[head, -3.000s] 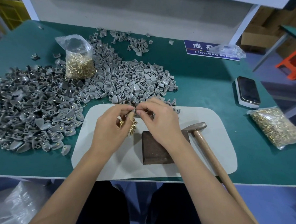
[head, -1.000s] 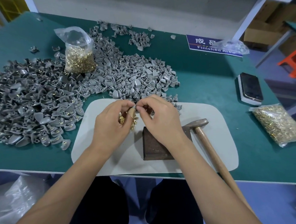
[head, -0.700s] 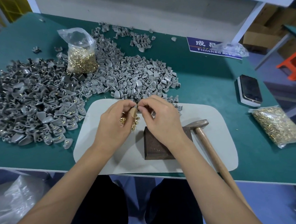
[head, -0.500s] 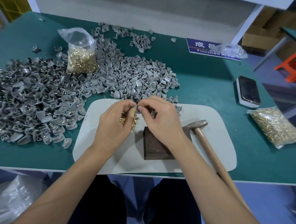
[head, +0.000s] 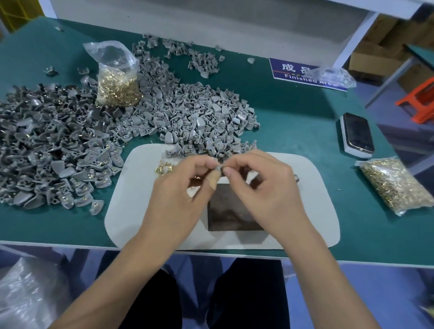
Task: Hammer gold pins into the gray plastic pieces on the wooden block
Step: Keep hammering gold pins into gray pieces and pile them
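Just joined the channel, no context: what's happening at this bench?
A person is doing hand assembly. Both hands, left hand and right hand, pinch one small gray piece between the fingertips above the wooden block on the white mat, apparently fitting a pin. Loose gold pins lie on the mat. Neither hand holds a hammer; gray pieces are heaped behind.

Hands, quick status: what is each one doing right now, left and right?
Left hand: fingers curled, pinching the small gray plastic piece at its fingertips.
Right hand: fingers curled, pinching the same piece from the other side, above the wooden block.
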Tool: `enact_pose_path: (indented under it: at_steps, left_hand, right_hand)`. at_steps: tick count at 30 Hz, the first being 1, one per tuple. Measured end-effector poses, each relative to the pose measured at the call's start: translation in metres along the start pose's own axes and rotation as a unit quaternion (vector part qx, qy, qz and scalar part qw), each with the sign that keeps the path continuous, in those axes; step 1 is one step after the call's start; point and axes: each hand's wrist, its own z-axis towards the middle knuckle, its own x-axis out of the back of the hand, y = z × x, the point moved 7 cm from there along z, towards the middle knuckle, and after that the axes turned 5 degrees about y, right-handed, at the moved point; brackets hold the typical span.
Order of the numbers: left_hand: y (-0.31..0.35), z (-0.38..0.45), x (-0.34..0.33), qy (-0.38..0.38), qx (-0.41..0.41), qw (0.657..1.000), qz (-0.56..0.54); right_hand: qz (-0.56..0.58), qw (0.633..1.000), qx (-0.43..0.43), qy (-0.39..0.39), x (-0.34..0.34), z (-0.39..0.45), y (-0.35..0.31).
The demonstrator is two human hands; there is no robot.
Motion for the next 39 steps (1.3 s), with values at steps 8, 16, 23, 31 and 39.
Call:
enact_pose_path:
  at_steps: [8, 16, 23, 31, 39]
  left_hand:
    - [-0.001, -0.023, -0.051, -0.137, 0.015, 0.988, 0.07]
    - [0.001, -0.015, -0.04, -0.129, -0.062, 0.968, 0.205]
    - [0.003, -0.012, -0.037, -0.131, -0.061, 0.964, 0.221]
    - [0.002, -0.012, -0.036, -0.126, -0.055, 0.965, 0.223]
    - [0.004, -0.009, -0.037, -0.131, -0.043, 0.963, 0.232]
  right_hand:
    - [-0.163, 0.976, -0.087, -0.114, 0.022, -0.03, 0.029]
    - [-0.178, 0.971, -0.078, -0.135, 0.012, -0.032, 0.03]
    - [-0.345, 0.902, 0.021, -0.257, -0.002, -0.012, 0.008]
    - [-0.42, 0.866, 0.052, -0.268, -0.014, -0.018, 0.0]
    - [-0.224, 0.946, -0.066, -0.225, 0.001, -0.027, 0.023]
